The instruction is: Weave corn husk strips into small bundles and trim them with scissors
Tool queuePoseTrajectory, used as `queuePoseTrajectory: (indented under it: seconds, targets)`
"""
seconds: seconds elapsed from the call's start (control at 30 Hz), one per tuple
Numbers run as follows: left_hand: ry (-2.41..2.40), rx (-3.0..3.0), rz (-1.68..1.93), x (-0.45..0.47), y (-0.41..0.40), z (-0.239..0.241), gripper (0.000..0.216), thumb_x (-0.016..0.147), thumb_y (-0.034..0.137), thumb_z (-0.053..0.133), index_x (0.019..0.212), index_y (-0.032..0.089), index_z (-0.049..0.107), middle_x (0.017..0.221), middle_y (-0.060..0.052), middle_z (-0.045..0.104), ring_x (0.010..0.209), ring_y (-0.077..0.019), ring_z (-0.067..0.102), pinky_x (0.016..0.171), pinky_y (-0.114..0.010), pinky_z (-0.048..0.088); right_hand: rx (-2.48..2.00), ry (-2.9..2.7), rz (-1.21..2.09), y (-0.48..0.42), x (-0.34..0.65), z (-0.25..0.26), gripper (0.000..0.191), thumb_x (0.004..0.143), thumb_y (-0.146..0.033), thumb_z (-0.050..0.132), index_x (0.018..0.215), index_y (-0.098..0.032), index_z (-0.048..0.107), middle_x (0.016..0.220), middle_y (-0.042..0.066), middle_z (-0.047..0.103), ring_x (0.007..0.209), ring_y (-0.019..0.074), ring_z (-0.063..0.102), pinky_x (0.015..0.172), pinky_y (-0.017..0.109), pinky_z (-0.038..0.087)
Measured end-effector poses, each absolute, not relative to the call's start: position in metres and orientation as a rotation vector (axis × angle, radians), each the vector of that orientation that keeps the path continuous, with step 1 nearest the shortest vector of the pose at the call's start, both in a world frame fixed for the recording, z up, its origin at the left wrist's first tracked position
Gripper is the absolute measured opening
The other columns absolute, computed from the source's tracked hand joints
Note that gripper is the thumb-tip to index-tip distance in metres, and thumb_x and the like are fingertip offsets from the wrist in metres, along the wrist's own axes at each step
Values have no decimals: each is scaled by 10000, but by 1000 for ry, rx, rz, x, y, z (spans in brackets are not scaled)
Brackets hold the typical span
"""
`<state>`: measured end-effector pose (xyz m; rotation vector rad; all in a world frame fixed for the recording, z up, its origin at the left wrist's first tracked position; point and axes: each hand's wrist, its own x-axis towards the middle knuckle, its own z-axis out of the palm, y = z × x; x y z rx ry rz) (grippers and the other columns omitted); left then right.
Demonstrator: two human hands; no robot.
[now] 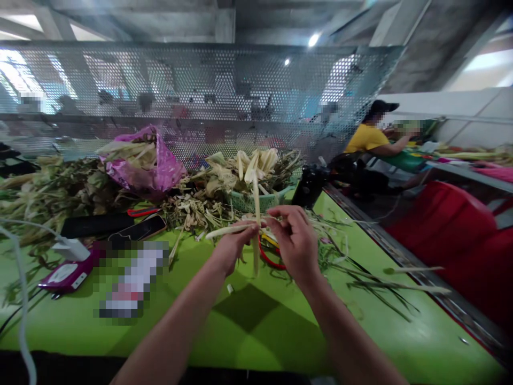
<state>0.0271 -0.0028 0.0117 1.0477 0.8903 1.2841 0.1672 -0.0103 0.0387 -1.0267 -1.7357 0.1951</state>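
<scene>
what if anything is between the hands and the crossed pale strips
Nothing visible: the left hand already pinches the crossed pale strips, and the right hand is close beside their crossing.

We see a green table [425,337], perforated metal screen [192,80] along its far edge, bright windows [14,67] beyond its far left, concrete ceiling [272,27] with lit lamp [313,40] above it, red chair [441,235] right of it, pale wall [460,115] past its far right.

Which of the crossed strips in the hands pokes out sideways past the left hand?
The sideways strip: its pale end sticks out to the left of the left hand. The other strip runs up and down the picture instead.
</scene>
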Motion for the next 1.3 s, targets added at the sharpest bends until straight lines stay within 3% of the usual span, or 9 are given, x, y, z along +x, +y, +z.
queuePoseTrajectory:
  seconds: [0.1,0.23,0.33,0.53,0.7,0.83,1.03,1.17,1.3]
  targets:
    - [890,894,1317,18,0,15,345,743,425,631,926,153,738,854,-63,687,700,-124,531,617,-215,399,-1117,-1657,592,-6,173,36,190,879,-368,527,976,-212,573,789,16,605,509,108,468,492,246,404]
    - [748,789,1303,17,2,19,282,750,339,623,914,135,730,870,-78,705,782,-146,602,700,-219,455,-1013,-1628,941,2,170,27,210,845,-370,561,960,-195,581,896,50,647,715,153,592,650,277,484]
    - [716,778,1289,19,0,21,261,724,312,654,903,138,728,879,-76,708,783,-145,617,708,-217,466,-1009,-1693,879,6,168,22,203,810,-363,603,919,-192,604,859,46,647,770,174,586,719,303,475]
    - [748,827,1284,15,-1,21,257,754,338,618,881,150,737,861,-61,696,775,-116,585,677,-180,435,-1110,-1816,592,11,171,17,186,796,-379,609,788,-197,643,787,39,613,760,194,561,699,306,432]
    - [831,876,1371,16,2,14,230,703,370,682,789,163,734,812,-38,654,743,-119,543,665,-200,410,-1225,-1813,589,11,176,17,144,828,-332,562,808,-207,629,720,3,615,690,173,544,653,277,400]
    - [909,946,1382,16,3,11,261,739,406,656,822,168,724,817,-27,631,704,-108,499,632,-201,379,-1213,-1810,501,8,179,23,140,824,-310,571,773,-200,642,720,6,629,689,169,554,669,276,401]
    - [930,1090,1208,16,-4,16,216,753,366,630,838,182,702,796,-17,635,735,-134,510,686,-237,384,-1118,-1775,606,7,180,32,260,843,-377,554,1001,-210,677,940,52,647,716,166,546,643,279,420]
    - [932,1058,1147,21,-8,16,153,693,253,662,821,179,705,818,-30,666,792,-162,544,754,-265,405,-1101,-1709,642,11,176,31,194,803,-361,598,834,-182,667,789,33,602,697,163,521,644,282,411]
    - [903,1164,1115,23,-11,18,105,698,243,674,776,198,727,845,-42,688,877,-202,565,816,-292,416,-1068,-1615,764,12,174,26,164,783,-350,610,749,-189,617,680,3,555,639,151,496,607,276,410]
